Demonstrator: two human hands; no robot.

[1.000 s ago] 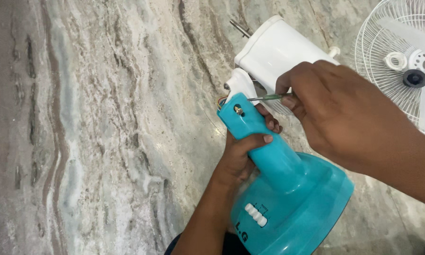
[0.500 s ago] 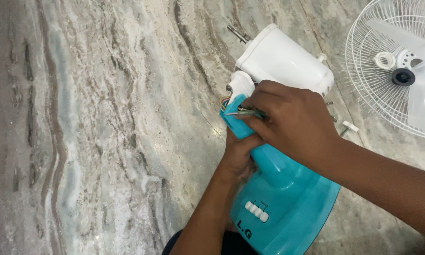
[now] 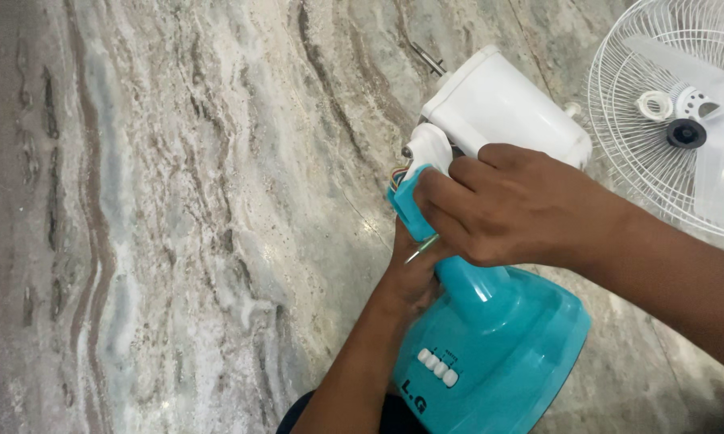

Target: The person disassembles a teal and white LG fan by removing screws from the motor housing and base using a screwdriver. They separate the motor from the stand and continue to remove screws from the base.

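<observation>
- Teal plastic fan stand (image 3: 490, 337), seen from the head camera looking straight down, lies on a grey-and-cream veined marble floor (image 3: 177, 225); its round base, with a row of white push buttons (image 3: 440, 368), sits at the bottom of the view, close to the person.
- From the base a teal neck (image 3: 414, 205) runs up and slightly to the left, ending at a white motor housing (image 3: 502, 108). So the fan's long axis points away from the person, base near, motor far.
- Left hand (image 3: 410, 277) comes up from below and is wrapped around the neck from underneath, fingers closed on it, steadying it.
- Right hand (image 3: 510, 210) reaches in from the right edge and lies over the top of the neck, just below the joint with the white housing. Its fingers are closed around a thin metal tool (image 3: 420, 249), probably a screwdriver, whose tip shows beneath the fingers.
- Both hands meet at the neck, right above left, touching or nearly so; the right is nearer the joint.
- Coloured wires (image 3: 397, 174) peek out at the joint's left side.
- White wire fan guard (image 3: 659, 88) lies at the upper right, apart from the hands.
</observation>
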